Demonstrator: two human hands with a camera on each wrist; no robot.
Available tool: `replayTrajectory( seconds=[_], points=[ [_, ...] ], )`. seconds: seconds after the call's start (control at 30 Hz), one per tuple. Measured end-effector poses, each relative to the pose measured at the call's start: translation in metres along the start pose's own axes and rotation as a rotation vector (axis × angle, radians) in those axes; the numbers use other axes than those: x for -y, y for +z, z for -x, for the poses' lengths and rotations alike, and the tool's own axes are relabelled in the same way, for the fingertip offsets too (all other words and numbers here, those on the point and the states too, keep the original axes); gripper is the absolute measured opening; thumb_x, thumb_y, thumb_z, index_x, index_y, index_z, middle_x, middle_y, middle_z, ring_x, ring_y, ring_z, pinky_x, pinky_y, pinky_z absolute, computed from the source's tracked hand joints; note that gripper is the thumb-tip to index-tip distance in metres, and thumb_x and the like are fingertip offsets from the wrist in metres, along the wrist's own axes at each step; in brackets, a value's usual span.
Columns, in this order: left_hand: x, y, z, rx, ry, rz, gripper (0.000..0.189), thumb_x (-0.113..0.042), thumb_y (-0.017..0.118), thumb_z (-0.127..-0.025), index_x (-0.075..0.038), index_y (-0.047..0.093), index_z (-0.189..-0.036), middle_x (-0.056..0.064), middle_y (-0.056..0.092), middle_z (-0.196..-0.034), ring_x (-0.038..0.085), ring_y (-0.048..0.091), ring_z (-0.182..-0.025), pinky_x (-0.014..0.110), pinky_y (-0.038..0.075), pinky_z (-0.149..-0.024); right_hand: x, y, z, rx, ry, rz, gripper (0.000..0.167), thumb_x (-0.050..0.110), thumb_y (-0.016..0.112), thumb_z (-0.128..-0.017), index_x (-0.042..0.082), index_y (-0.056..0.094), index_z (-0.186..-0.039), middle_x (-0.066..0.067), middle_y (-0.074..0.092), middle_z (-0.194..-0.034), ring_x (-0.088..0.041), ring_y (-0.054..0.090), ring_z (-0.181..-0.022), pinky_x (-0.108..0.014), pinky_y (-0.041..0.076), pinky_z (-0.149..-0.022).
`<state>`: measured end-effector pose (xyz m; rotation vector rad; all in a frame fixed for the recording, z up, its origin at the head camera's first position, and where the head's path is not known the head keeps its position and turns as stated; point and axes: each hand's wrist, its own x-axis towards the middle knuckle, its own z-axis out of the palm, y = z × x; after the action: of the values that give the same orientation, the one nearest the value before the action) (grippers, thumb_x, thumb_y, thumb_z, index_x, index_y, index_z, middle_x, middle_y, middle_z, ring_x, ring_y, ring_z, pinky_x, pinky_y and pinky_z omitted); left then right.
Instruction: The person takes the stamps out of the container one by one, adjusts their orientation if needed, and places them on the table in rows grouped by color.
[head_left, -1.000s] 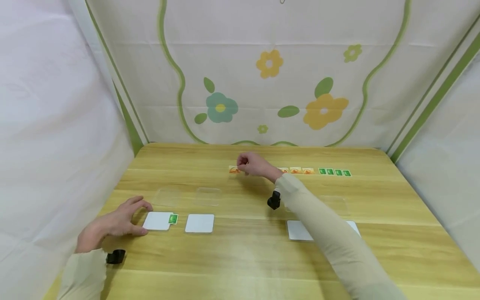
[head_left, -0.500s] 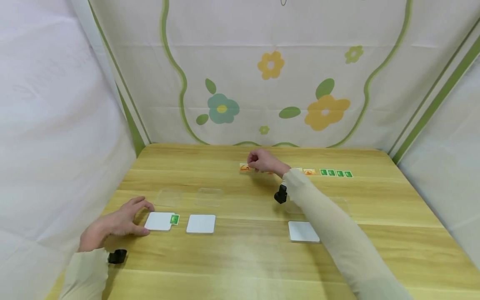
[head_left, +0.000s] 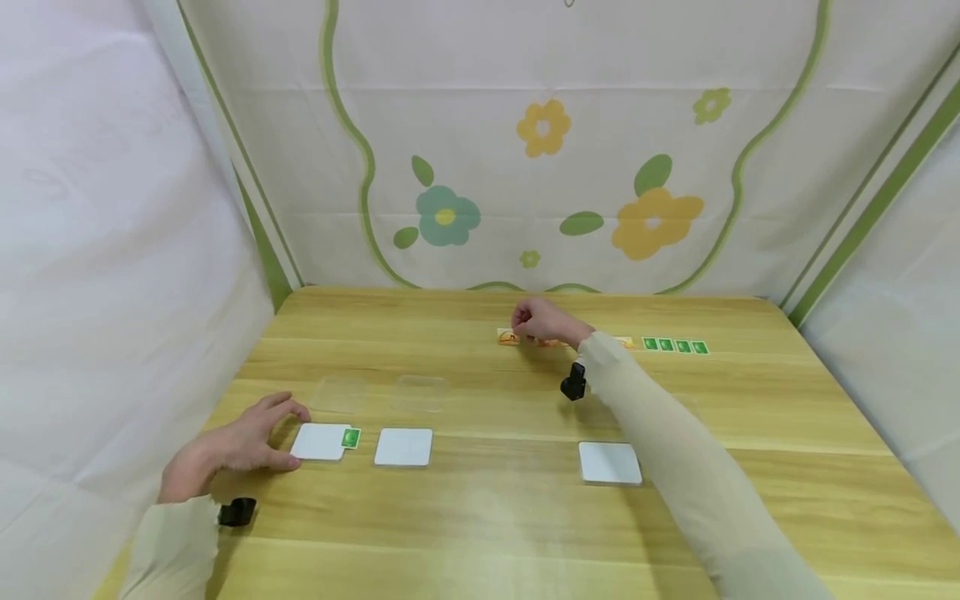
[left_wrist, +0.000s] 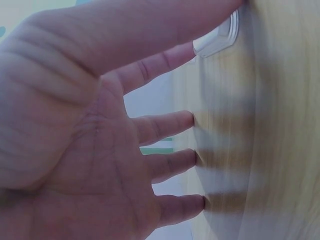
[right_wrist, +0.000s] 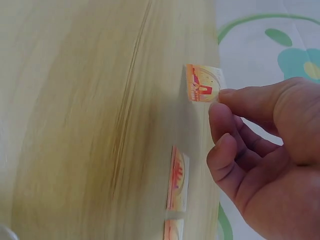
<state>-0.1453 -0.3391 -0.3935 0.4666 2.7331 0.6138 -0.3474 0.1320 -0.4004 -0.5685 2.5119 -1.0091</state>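
My right hand (head_left: pixel 543 321) pinches an orange postage stamp (right_wrist: pixel 205 83) between thumb and fingertips, near the back of the table. The stamp's picture faces the right wrist camera. Just below the hand in that view, more orange stamps (right_wrist: pixel 178 180) lie in a row. At the front left, my left hand (head_left: pixel 243 439) rests with spread fingers, thumb and index fingertips at the left corners of a white card (head_left: pixel 318 442). A small green stamp (head_left: pixel 351 437) juts from that card's right edge. The left wrist view shows the other fingertips (left_wrist: pixel 192 119) on the tabletop.
Several green stamps (head_left: pixel 675 345) continue the row to the right. Another white card (head_left: pixel 403 447) lies beside the first, and a third white card (head_left: pixel 610 463) sits near the right sleeve. Clear plastic pieces (head_left: pixel 420 393) lie behind the cards. Patterned cloth (head_left: pixel 480 167) hangs behind the table.
My right hand has moved to the right along the back row, with the orange stamp in its fingers. My left hand stays at the white card.
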Motion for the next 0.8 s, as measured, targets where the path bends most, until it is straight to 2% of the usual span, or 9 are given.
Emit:
replayTrajectory(
  seconds=[0.23,0.53,0.8],
  points=[
    [-0.002,-0.001,-0.001,0.012,-0.011,0.001,0.050,-0.033,0.084,-0.075,-0.019,0.053,-0.112,0.039,0.025,-0.146,0.064,0.025,-0.131,0.077,0.028,-0.094,-0.008,-0.006,0.000,0.026,0.016,0.022,0.006,0.010,0.058,-0.097,0.005,0.062,-0.099,-0.012,0.063,-0.086,-0.028,0.059,-0.069,-0.035,0.046,-0.058],
    [-0.003,-0.002,-0.001,0.004,-0.003,-0.003,0.050,-0.033,0.083,-0.076,-0.018,0.054,-0.113,0.039,0.027,-0.145,0.063,0.026,-0.131,0.077,0.029,-0.094,-0.011,-0.006,-0.001,-0.005,0.034,0.117,0.005,0.007,0.061,-0.095,0.004,0.064,-0.095,-0.010,0.064,-0.084,-0.012,0.050,-0.058,-0.026,0.043,-0.055],
    [-0.002,-0.002,-0.001,0.024,-0.012,0.000,0.051,-0.033,0.083,-0.076,-0.018,0.053,-0.114,0.039,0.024,-0.147,0.063,0.024,-0.131,0.077,0.028,-0.094,-0.012,-0.001,-0.001,-0.044,0.053,0.145,0.005,0.003,0.060,-0.092,0.003,0.066,-0.092,-0.013,0.067,-0.088,-0.016,0.057,-0.061,-0.024,0.044,-0.054]
  ],
)
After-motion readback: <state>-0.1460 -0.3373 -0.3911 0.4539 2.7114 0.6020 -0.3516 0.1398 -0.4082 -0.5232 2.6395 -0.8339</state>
